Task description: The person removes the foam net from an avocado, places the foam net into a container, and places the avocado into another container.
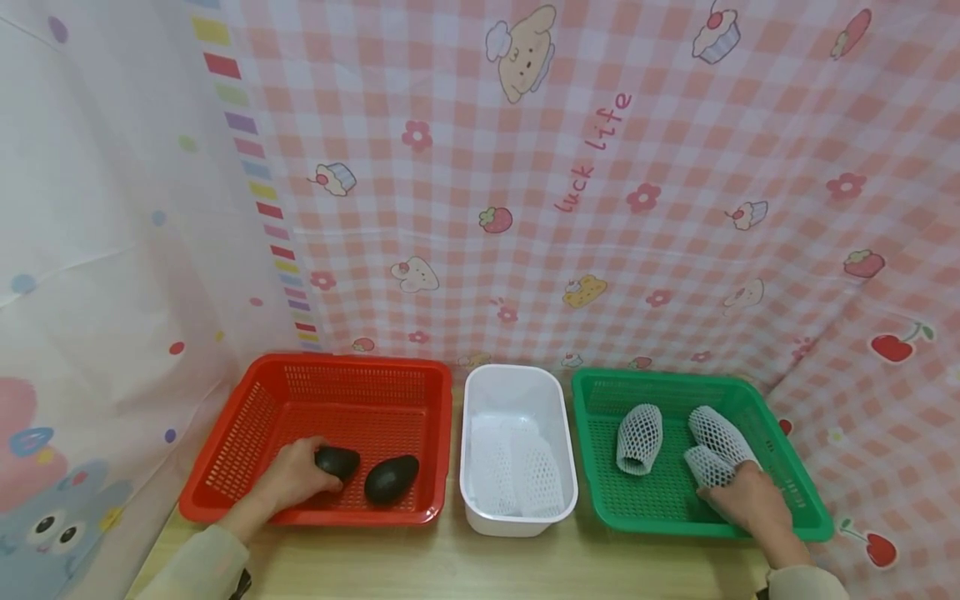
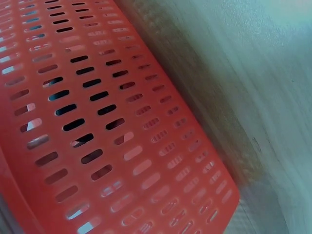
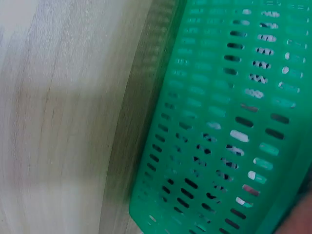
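In the head view my left hand (image 1: 298,475) reaches into the red basket (image 1: 315,515) and grips a dark avocado (image 1: 339,462), thumb and fingers on its left end. A second avocado (image 1: 392,480) lies just to its right. Over in the green basket (image 1: 675,527), my right hand (image 1: 753,502) pinches a white foam net sleeve (image 1: 708,467) at its near end. Another foam sleeve (image 1: 722,433) lies right behind that one, and a third sleeve (image 1: 640,439) rests to the left with its opening facing me. Both wrist views mostly show slotted basket walls, hiding the grips.
Between the baskets stands a white tub (image 1: 519,525) with white net-patterned pieces (image 1: 542,475) at its bottom. All three containers sit on a light wooden table (image 1: 420,567). A pink checked curtain (image 1: 465,167) hangs close behind them, with printed cloth at both sides.
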The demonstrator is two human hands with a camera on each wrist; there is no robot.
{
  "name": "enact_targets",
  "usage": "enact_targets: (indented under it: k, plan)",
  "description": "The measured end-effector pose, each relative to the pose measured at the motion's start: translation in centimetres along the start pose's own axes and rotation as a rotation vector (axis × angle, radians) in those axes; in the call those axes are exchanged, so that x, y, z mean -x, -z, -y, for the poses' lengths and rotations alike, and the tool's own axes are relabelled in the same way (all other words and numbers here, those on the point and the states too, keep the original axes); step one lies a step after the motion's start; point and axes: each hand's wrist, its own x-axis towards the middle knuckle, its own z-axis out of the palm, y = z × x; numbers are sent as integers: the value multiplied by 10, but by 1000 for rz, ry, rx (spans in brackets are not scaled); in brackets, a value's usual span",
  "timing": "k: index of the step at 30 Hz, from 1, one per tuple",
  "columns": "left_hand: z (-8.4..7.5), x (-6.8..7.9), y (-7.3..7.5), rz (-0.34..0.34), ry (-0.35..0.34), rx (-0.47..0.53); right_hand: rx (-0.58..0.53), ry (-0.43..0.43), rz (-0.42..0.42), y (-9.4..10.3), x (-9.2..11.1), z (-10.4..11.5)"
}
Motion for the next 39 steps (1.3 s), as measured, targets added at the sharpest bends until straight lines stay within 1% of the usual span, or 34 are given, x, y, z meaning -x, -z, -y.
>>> enact_targets:
  k: [3, 8, 12, 19, 26, 32, 39]
  plan:
    - [1, -2, 0, 10, 5, -5, -4, -15, 31, 2, 0, -2]
    - [3, -5, -1, 28, 14, -16, 15, -47, 110, 2, -2, -5]
    - [3, -5, 0, 34, 7, -18, 22, -63, 124, 1, -4, -6]
    - [2, -5, 3, 63, 11, -15, 15, -83, 84, 3, -7, -9]
    - [1, -2, 8, 77, 12, 3, 40, -33, 20, 2, -7, -9]
    - [1, -2, 12, 67, -8, -4, -12, 27, -56, 5, -5, -9]
    - [3, 1, 17, 51, -36, 2, -41, 45, -85, 11, 0, -5]
